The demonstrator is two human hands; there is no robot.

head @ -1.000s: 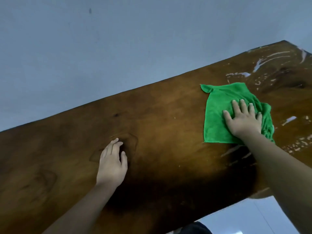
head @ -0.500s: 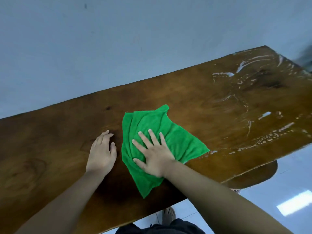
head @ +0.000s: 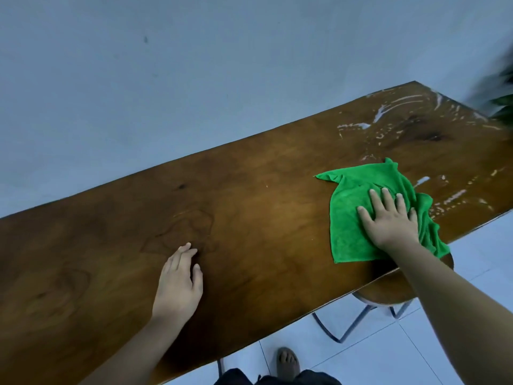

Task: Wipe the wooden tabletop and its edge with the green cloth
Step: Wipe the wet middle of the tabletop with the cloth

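Observation:
A long brown wooden tabletop (head: 249, 207) runs from lower left to upper right against a pale wall. The green cloth (head: 352, 207) lies spread on its right part, close to the near edge, one corner hanging slightly over. My right hand (head: 388, 218) presses flat on the cloth, fingers spread. My left hand (head: 179, 284) rests palm down on the bare wood at the middle, holding nothing. Wet streaks and white smears (head: 388, 112) glisten on the far right end of the top.
A round wooden stool (head: 388, 293) with metal legs stands under the near edge on the right. White tiled floor (head: 374, 357) lies below, with my sandalled foot (head: 287, 362) on it. Something dark and leafy (head: 499, 98) blurs at the right border.
My right hand has swept the cloth from the middle of the table, beside my left hand, back to the right part. My left hand stayed flat in place.

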